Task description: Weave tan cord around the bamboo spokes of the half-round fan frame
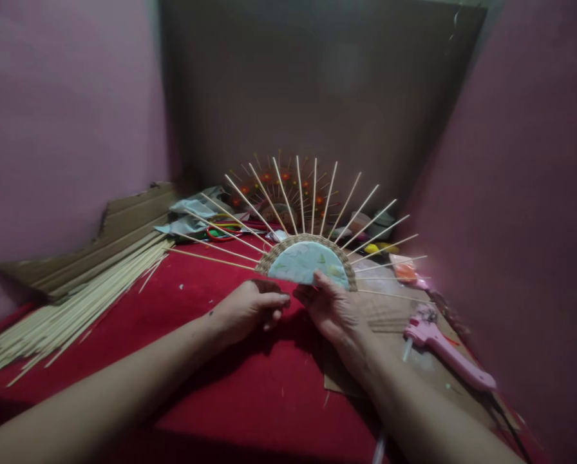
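A half-round fan piece (304,259) stands upright over the red cloth (182,309). It has a pale patterned face, a woven rope rim and several thin wooden sticks radiating outward. My right hand (334,308) grips its lower edge, thumb on the patterned face. My left hand (250,308) is curled at the bottom left of the piece, fingers closed against its lower edge. A second stick fan with orange dots (274,183) stands behind it.
A large pile of loose wooden sticks (71,306) lies at the left beside cardboard sheets (124,222). A pink glue gun (445,351) rests on cardboard at the right. Scissors, cloth and small coloured items (221,229) clutter the back. A brown board (317,96) and pink walls enclose the space.
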Motion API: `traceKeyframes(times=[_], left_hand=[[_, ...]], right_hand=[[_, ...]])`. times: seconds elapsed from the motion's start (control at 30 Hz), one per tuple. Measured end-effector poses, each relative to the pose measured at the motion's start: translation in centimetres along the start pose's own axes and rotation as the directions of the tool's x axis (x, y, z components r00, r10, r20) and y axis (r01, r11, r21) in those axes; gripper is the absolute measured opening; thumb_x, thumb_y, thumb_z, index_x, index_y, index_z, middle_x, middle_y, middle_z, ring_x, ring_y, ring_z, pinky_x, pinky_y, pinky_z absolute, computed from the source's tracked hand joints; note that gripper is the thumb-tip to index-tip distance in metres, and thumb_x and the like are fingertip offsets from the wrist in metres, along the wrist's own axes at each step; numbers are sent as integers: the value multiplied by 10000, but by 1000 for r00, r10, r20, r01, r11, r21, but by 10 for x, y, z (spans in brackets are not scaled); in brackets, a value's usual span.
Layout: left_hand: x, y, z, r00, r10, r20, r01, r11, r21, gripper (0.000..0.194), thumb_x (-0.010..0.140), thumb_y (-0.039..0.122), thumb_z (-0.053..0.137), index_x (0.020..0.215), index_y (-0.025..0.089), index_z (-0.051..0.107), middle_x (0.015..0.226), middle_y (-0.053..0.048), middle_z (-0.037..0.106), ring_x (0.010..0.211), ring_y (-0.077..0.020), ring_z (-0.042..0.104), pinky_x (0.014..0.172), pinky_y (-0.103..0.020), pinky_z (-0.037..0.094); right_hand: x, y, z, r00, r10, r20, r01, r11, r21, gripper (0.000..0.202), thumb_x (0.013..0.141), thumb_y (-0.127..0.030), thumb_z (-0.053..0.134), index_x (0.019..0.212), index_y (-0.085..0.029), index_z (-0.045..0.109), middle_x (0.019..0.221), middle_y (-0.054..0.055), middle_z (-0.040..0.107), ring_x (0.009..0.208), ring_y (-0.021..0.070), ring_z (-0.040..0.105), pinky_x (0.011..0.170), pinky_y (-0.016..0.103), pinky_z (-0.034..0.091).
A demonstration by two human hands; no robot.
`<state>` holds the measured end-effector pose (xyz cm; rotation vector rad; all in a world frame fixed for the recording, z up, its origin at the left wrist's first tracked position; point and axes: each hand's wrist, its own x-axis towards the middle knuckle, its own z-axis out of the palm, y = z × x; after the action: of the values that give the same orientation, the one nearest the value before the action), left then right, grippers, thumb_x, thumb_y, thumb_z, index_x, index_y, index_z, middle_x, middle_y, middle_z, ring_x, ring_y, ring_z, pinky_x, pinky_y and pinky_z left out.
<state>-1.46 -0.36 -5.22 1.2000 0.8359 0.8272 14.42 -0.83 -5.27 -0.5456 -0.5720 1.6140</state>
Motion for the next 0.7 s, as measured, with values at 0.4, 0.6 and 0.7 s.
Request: traceKeyframes(times=[0.4,0.6,0.7], left_hand=[[2,-1,7,999,-50,7,51,970,-239,281,752,361,651,708,94,576,606,-18,538,409,-53,433,349,-170,322],[9,5,0,982,-83,-168,-14,862,-507,39,804,168,576,792,133,566,600,6,528,441,-70,459,427,-186,415],[10,17,-14,973,4,-231,-135,823,-552,67,798,93,540,773,155,543,614,13,525,426,-72,452,393,-177,401]], right_hand=[[0,5,-1,996,82,-16,-83,996,-40,258,593,-246,757,803,-158,637,655,-11,678,532,103,570,544,238,445],[-4,13,2,996,84,13,-79,972,-223,275,556,-190,753,796,-115,640,638,-2,660,493,77,553,470,195,425],[-5,17,2,995,95,13,-85,942,-325,307,517,-163,755,778,-138,594,539,-39,613,399,75,512,378,184,379]])
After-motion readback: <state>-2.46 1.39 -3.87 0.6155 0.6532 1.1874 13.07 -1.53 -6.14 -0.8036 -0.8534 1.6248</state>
